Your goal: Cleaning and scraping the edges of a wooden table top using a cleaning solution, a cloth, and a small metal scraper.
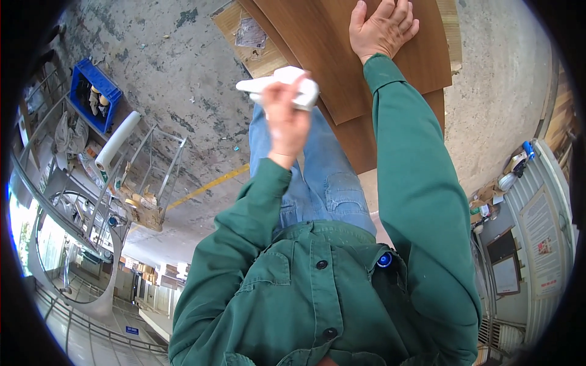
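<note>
My left hand (285, 122) is closed around a crumpled white cloth (308, 93), one pointed end of it sticking out to the left. The hand is a little blurred and sits beside the left edge of a brown wood-grain panel (332, 73). My right hand (384, 30) lies flat on the same panel near its far side, fingers spread and holding nothing. Beneath this panel other brown boards (353, 143) show, slightly out of line. Whether the cloth touches the panel I cannot tell.
Paler wood (229, 24) with a scrap of clear plastic (251, 33) lies under the stack. At left are a blue crate (78, 91) with items inside, a white roll (118, 140) and a metal frame (174, 168). A yellow line (210, 185) crosses the stained concrete floor.
</note>
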`<state>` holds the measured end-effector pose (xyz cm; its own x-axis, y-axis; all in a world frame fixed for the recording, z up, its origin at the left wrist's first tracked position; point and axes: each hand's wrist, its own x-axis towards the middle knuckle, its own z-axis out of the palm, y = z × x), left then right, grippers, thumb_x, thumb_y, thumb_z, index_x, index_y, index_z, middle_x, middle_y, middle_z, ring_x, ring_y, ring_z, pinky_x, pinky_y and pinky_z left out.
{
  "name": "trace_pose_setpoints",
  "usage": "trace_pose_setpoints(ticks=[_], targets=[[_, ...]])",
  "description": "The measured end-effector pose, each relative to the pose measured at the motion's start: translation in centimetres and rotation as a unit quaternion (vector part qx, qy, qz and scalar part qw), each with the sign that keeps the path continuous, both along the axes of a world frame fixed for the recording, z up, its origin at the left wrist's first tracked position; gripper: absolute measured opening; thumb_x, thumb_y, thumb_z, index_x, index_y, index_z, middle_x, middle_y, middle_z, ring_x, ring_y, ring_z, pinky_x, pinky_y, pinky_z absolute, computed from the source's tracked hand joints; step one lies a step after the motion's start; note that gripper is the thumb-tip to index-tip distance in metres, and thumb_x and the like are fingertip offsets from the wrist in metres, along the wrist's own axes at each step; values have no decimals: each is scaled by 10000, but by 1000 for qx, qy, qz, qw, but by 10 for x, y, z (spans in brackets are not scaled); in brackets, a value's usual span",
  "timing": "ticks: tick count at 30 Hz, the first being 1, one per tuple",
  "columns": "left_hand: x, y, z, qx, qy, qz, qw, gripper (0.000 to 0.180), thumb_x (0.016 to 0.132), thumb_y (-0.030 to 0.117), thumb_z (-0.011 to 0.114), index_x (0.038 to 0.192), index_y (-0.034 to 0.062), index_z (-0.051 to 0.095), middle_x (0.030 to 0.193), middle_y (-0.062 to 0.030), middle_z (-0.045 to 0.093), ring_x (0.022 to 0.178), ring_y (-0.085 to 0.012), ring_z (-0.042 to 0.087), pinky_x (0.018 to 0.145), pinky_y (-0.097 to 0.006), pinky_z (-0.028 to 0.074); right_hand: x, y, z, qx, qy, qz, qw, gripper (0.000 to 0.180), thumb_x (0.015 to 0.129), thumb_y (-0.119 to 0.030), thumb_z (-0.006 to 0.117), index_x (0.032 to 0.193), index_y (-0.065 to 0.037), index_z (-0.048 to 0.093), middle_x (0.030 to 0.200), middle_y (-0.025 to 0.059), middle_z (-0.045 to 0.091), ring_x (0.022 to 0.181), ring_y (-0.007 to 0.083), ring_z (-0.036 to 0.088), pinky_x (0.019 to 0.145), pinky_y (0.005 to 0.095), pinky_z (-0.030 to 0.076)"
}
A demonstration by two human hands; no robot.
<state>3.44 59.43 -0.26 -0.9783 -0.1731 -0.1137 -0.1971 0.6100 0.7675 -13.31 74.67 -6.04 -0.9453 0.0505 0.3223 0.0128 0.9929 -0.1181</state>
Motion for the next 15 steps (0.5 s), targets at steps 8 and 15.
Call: trace_pose_setpoints(ticks=[8,15], targets=[[8,23,-36,37,23,-78,996,439,635,-111,570,1005,110,656,991,-106,568,870,-309,598,738,-417,519,1,4,0,8,-5,2,1000,590,852,-309,593,1357,-69,406,1431,174,367,1322,365,330,1096,559,210],[-154,-71,-63,-7,198,46,979,195,779,116,764,906,19,653,845,-66,566,739,-162,528,647,-312,441,-1,-2,-1,-8,3,8,1000,604,850,-311,594,1367,-68,398,1435,174,361,1328,363,325,1098,557,208]])
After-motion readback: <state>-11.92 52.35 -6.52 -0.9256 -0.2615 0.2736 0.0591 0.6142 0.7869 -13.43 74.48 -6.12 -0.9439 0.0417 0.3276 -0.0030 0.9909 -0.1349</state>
